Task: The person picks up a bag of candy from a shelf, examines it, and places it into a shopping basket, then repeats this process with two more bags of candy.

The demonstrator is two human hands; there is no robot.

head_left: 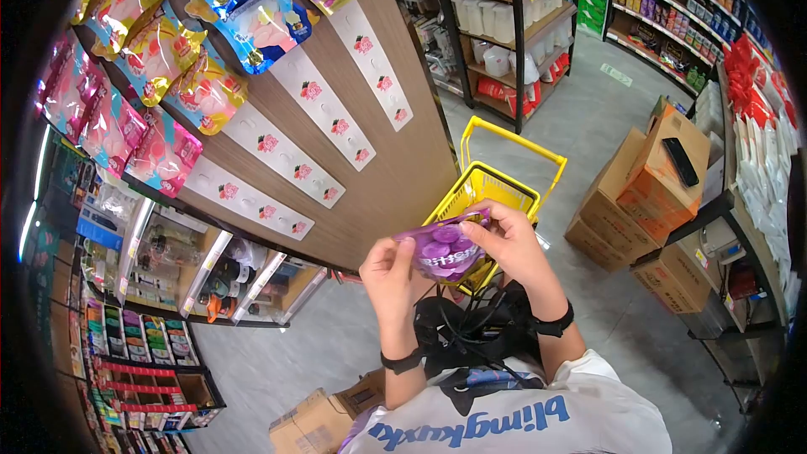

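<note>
- In the head view, a purple bag (pixel 448 261) with white lettering and pictures of round purple fruit is held up near the middle of the frame, in front of the yellow basket (pixel 511 185).
- The bag's left end is pinched by the left hand (pixel 388 271), its thumb and fingers clamped on the edge.
- The upper right corner is gripped by the right hand (pixel 511 244), its thumb laid over the front and the fingers clamped on the top edge.
- A black band is worn on each wrist, and a white shirt (pixel 588 408) with blue lettering is seen at the bottom of the frame.
- In the upper left, pink, yellow, blue and purple packets (pixel 164 50) are hung on white strips (pixel 382 76) printed with pink motifs, against a brown panel (pixel 412 181).
- A yellow handle (pixel 525 143) is seen above the basket, near the centre.
- At the right, cardboard boxes (pixel 626 193) are stacked on the grey floor (pixel 580 88), and a black phone-like object (pixel 680 161) is carried by the orange-brown upper one.
- At the top centre, white containers are held on a rack (pixel 518 29).
</note>
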